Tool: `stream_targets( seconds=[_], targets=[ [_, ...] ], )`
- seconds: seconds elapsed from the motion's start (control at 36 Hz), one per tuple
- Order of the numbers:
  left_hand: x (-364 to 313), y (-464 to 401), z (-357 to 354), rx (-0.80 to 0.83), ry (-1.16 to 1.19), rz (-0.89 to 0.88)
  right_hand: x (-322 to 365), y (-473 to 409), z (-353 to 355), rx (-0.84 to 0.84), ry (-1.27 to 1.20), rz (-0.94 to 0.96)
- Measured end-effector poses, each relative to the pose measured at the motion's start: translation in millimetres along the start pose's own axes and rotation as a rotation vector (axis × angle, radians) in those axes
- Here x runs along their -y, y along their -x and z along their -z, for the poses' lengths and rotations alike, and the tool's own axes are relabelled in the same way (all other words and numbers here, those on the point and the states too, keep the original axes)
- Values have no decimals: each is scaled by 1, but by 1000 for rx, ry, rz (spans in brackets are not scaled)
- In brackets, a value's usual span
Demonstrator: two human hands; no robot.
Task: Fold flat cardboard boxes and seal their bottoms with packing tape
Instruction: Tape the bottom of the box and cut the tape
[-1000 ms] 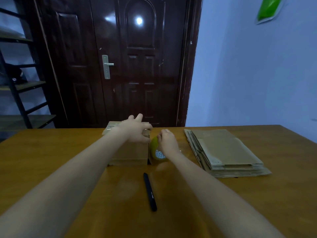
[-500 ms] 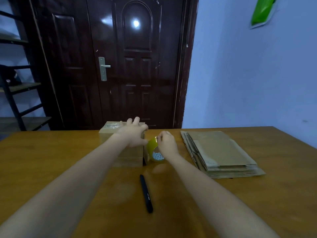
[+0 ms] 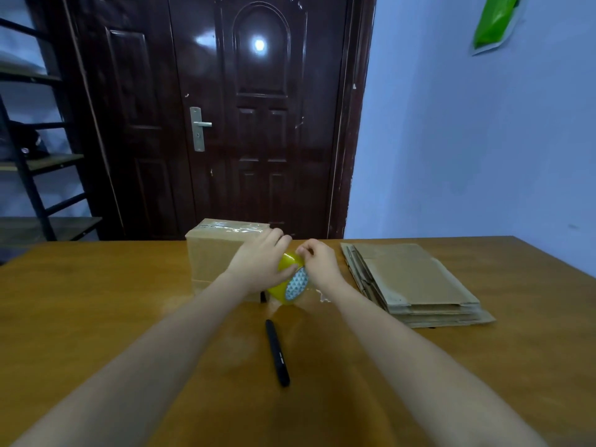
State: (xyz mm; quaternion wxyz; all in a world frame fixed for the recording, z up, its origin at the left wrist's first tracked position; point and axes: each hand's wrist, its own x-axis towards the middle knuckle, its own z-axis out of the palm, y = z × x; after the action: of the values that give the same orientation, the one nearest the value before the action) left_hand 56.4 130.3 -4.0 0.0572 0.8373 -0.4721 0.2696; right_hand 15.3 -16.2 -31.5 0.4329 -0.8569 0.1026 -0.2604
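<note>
The left hand grips the tape roll, steadying it. The right hand pinches its top (probably finding the loose end) beside the taped box.

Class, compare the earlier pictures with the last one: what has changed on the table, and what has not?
The left hand left the top of the folded brown cardboard box and now grips the yellow tape roll, which the right hand holds too. The box, black pen and stack of flat cardboard stayed put.
</note>
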Motion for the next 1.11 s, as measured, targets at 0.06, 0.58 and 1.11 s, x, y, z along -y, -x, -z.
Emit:
stream_targets(
  seconds=[0.06, 0.58, 1.11],
  targets=[
    [-14, 1, -5, 60, 40, 77, 6, 2, 2, 9, -26, 1],
    [-46, 20, 6, 38, 638, 334, 2, -6, 22, -135, -309, -624],
    [-15, 57, 33, -188, 759, 333, 15, 51, -32, 369, -1506, -745]
  ],
)
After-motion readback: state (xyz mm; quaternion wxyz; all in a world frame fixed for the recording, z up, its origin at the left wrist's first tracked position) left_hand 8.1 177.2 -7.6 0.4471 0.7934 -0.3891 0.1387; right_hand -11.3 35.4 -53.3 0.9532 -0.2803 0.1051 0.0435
